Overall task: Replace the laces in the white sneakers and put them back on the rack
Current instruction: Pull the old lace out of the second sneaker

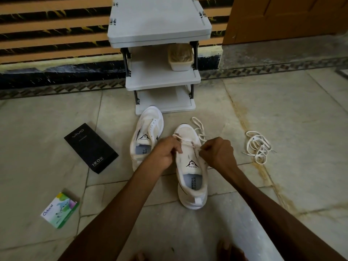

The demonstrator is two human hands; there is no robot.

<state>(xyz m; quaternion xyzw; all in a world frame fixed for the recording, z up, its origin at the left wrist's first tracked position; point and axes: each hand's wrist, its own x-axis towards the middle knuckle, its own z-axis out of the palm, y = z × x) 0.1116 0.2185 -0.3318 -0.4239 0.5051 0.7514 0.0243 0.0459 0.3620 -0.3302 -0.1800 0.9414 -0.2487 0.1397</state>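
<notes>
On the middle shelf of the grey plastic rack (162, 82) stands a white tub (179, 65) filled with a tan, fibrous mass too blurred to identify. Both white sneakers are on the tiled floor (282, 110) in front of the rack, toes pointing toward it. The farther sneaker (146, 129) has bare eyelets; its tongue reads "SPEED" under a black triangular logo. The nearer sneaker (190, 166) carries the same tongue mark, and its insole reads "SPEED FLEXIBLE". A cream lace (197, 125) runs through its front eyelets and trails past the toe. The left hand (167, 151) and right hand (218, 151) each have fingers (176, 147) curled, pinching this lace at either side of the tongue. A second lace (258, 146) lies tangled on the floor to the right. To the left lie a black carton (91, 147) printed "vivo" and "120W", and a green-and-white box (60, 210) marked "Odonil".
</notes>
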